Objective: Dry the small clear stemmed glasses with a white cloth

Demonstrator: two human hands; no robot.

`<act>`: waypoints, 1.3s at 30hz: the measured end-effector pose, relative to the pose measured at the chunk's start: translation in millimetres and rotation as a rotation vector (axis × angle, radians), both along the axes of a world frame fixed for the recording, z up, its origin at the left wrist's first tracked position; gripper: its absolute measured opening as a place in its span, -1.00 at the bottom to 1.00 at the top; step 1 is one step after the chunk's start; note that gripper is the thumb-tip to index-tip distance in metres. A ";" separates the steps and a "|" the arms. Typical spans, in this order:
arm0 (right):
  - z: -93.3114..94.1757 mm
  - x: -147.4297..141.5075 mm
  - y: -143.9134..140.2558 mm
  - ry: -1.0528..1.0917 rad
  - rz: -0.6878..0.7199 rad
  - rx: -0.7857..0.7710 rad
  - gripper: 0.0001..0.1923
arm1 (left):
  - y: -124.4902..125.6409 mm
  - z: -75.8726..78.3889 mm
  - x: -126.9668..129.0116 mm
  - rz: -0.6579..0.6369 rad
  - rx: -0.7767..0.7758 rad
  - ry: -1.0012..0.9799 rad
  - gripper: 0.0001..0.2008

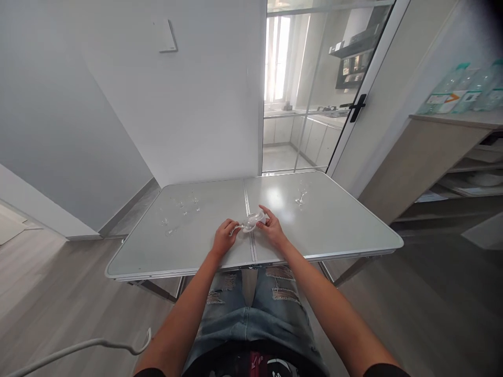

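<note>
Clear glass [252,221] washing out against pale worktop [334,230], shape hard to resolve. It's lying mid-frame between left hand [224,238] and right hand [271,229], both gripping its ends.

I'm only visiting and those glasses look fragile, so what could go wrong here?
1. The clear wine glass lies sideways between the left hand and right hand, held only by the fingers; a slip might drop it onto the table.
2. Clear glasses stand close to the left forearm's side; a sweep could topple them.
3. Another glass is hard to see and easily bumped.
</note>
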State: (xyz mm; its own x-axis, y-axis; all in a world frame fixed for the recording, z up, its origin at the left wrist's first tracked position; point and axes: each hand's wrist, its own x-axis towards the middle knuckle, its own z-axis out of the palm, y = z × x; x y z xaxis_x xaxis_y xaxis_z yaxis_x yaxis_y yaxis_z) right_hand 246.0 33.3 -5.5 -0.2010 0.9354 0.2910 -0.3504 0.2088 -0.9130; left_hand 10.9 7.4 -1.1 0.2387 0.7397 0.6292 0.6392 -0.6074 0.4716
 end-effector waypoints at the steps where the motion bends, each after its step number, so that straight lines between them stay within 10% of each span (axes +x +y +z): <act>1: -1.0 -0.7 0.1 -0.012 0.019 0.012 -0.07 | -0.1 0.1 -0.3 0.007 -0.004 -0.017 -0.87; 19: -10.5 -10.5 -12.9 -0.675 -0.174 0.441 -0.34 | 6.8 0.0 -8.1 -0.146 -0.728 -0.759 -0.64; 23: -2.8 -15.8 -18.1 -0.586 -0.107 0.452 -0.44 | 6.7 0.7 -9.1 -0.052 -0.515 -0.664 -0.63; 32: 32.6 -26.1 -18.8 -0.106 -0.179 -0.189 -0.31 | -3.8 3.4 -0.6 -0.042 -0.069 -0.085 -0.84; 39: 42.0 -18.2 -22.0 -0.465 -0.127 0.150 -0.28 | 2.9 -7.5 -4.3 -0.012 -0.022 0.036 -0.82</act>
